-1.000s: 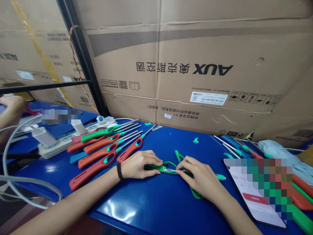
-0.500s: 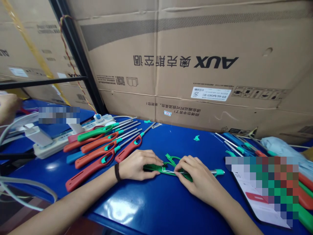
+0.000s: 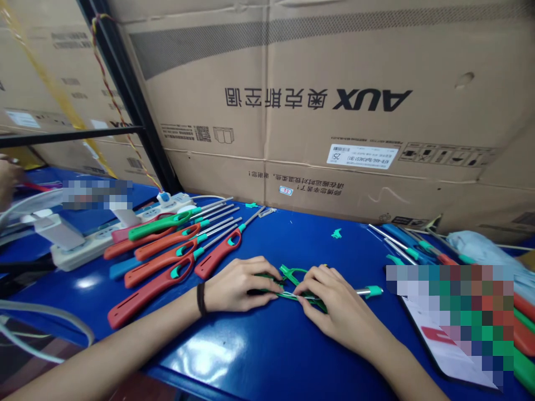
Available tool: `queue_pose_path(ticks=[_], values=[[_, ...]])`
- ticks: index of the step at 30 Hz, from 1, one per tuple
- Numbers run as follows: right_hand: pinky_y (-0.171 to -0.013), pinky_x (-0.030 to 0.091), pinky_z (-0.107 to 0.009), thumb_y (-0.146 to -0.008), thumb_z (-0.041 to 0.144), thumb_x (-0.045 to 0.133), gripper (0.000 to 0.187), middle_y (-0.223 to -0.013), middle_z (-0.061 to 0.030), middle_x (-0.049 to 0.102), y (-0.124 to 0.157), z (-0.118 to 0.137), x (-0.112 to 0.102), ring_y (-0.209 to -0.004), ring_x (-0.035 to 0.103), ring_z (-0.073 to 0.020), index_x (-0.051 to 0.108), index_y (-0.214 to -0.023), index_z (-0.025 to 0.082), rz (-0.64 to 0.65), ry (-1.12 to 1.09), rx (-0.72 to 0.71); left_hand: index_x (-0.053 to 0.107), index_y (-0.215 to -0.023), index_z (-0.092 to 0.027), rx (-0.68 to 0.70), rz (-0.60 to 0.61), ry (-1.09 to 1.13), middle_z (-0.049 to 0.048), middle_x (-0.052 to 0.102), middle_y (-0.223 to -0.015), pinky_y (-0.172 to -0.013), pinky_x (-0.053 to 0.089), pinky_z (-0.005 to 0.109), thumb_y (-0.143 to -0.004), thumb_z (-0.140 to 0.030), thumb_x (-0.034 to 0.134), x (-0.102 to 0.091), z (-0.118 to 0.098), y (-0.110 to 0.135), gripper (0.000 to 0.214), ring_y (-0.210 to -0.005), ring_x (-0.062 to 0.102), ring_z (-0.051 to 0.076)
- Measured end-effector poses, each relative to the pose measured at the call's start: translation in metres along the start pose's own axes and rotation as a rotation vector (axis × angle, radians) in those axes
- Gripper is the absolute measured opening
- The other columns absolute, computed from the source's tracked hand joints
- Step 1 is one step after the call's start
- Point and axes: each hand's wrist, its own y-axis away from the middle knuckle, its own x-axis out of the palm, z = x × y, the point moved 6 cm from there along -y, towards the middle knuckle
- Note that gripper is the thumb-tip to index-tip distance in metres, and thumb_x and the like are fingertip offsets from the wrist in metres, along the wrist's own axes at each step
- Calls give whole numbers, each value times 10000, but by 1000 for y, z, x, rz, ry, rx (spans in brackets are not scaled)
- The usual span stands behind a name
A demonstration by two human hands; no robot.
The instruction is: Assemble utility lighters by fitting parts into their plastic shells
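Between my hands lies a green lighter body [image 3: 292,272], a long-necked utility lighter with its inside exposed and a thin white wire [image 3: 288,293] showing. My left hand [image 3: 244,284] is closed around the handle end, fingertips at the wire. Thumb and fingers of my right hand [image 3: 328,292] pinch the wire and the green shell near the neck. A metal tube [image 3: 363,292] with a teal piece [image 3: 375,291] on it sticks out to the right of my right hand. My palms hide much of the lighter.
Several finished-looking lighters [image 3: 152,284] lie at left beside a white power strip [image 3: 83,250]. A small teal trigger [image 3: 336,234] sits behind my hands. At right are a partly blurred phone [image 3: 443,345] and more lighter parts [image 3: 412,250]. A cardboard box [image 3: 292,139] stands behind; another person's hand [image 3: 7,178] shows far left.
My fingers have come closer together over the wire, and my left fingertips now reach it. The view has shifted slightly. At far left the other person's hand has drawn back toward the edge.
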Motion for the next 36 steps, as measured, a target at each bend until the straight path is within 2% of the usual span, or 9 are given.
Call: queue_pose_path(ticks=[6,9,14,18,22,28,32,36], values=[[-826,409,-385,-844,122,561,154,-837,-17,619,-1,4,-1,-814,539,-186,668,-885,226,-7,108,-95,685,-1028,-204,9,28,-70,73,645,-1048,-795,500,264,-924,-238,517,3,-1,1,200,-912,583,168],[-765,414,-367,-823,119,587,154,-803,-23,625,1,8,-1,-774,533,-188,690,-833,233,-1,191,-158,683,-1038,-213,23,53,-137,74,638,-1076,-785,506,258,-929,-236,503,5,-2,3,212,-944,572,176],[-720,421,-343,-806,116,609,145,-797,-19,621,2,8,1,-782,545,-195,686,-792,238,26,253,-162,669,-1071,-227,24,57,-187,55,629,-1152,-820,505,261,-935,-236,496,7,-3,5,221,-991,557,180],[-729,431,-337,-800,106,612,182,-814,-21,628,2,6,-1,-777,558,-185,702,-862,252,13,221,-170,653,-1111,-257,1,45,-159,46,652,-1092,-801,500,242,-925,-222,498,6,-3,3,245,-966,561,165],[-761,445,-354,-796,115,621,202,-828,-16,642,1,3,-3,-797,578,-195,713,-877,276,15,182,-137,645,-1125,-240,-8,40,-105,51,658,-1066,-804,496,246,-919,-219,503,5,-3,1,251,-949,562,162],[-892,439,-375,-813,140,600,227,-883,-4,634,2,-5,-2,-917,591,-197,701,-930,305,48,61,6,659,-1108,-258,-10,74,-126,42,647,-1098,-787,494,257,-915,-208,496,5,-4,-1,257,-965,549,176],[-888,441,-359,-816,144,597,224,-875,-1,628,3,-6,-3,-902,592,-186,704,-916,313,54,39,16,651,-1123,-256,-5,102,-158,51,644,-1110,-783,506,259,-916,-199,478,7,-6,-1,276,-972,549,181],[-893,432,-367,-822,205,613,141,-876,6,620,4,-9,-5,-919,583,-186,669,-913,297,76,0,39,647,-1120,-229,0,64,-136,61,663,-1082,-799,512,267,-919,-204,479,7,-5,0,263,-966,555,181]])
